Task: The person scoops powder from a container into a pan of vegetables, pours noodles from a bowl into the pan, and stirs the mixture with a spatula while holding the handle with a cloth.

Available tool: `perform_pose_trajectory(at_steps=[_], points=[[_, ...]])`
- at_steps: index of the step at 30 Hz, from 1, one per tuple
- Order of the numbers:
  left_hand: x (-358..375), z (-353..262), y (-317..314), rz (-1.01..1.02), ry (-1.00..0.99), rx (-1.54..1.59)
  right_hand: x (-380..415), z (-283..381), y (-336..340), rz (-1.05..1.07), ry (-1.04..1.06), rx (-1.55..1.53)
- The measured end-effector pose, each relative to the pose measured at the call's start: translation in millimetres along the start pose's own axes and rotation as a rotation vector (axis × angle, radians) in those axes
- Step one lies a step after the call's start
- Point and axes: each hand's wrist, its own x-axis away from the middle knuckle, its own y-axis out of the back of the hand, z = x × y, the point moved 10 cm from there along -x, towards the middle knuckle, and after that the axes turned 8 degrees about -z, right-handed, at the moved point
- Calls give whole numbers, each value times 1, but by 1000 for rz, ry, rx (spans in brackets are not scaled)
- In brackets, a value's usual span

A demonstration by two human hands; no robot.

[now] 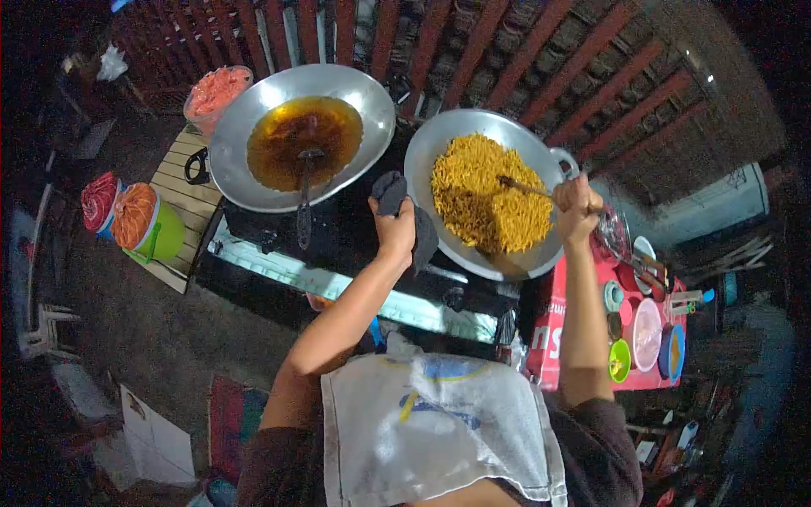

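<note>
The left hand (pixel 395 226) grip squeezes a dark cloth (pixel 391 193) on the wok (pixel 448 144) rim. The right hand (pixel 576 205) grip clamps the stirring tool (pixel 522 186). The noodles (pixel 481 198) look yellow and nearly cooked, with stirring left.

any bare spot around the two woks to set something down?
Little. Slatted wooden stand left of the oil wok has bare slats between wok handle and the covered tubs. Stove front edge shows a narrow strip. Red table right of the noodle wok is crowded with bowls and plates.
</note>
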Motion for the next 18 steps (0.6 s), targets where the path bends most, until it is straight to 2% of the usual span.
perform_pose_trajectory(at_steps=[2, 3, 4, 5, 6, 7, 9, 10, 12, 13, 15, 16, 17, 18], points=[[8, -4, -1, 1, 42, 43, -2, 26, -7, 54, 16, 39], [10, -2, -1, -9, 101, 53, -8, 28, 15, -23, -73, 94], [9, 0, 0, -22, 157, 65, -10, 53, 2, 94, -35, -31], [7, 5, 1, -24, 159, 64, -6, 81, -10, 205, -9, -154], [2, 5, 0, -10, 92, 66, 0, 92, -19, 288, -17, -139], [-1, 5, -1, 7, 26, 67, 6, 62, -3, 283, -22, -136], [-4, 9, -1, 9, 8, 34, 29, 6, 37, 213, 449, 673], [-5, 7, -1, 2, -23, 16, 31, 17, 24, 220, 454, 672], [-8, 12, 1, 5, -29, 15, 42, 26, -16, 311, 24, 443], [-9, 9, 0, 11, -41, 23, 39, 36, -18, 308, 30, 441], [-6, 6, -3, 4, -11, 48, 23, 63, -18, 199, 55, 198], [-5, 7, -2, -10, 27, 69, 19, 76, -22, 192, -10, 30], [-5, 10, 1, -20, 30, 65, 22, 104, -40, 247, 36, -52], [-6, 6, -1, -9, -30, 59, 26, 92, -41, 211, -51, -92]])
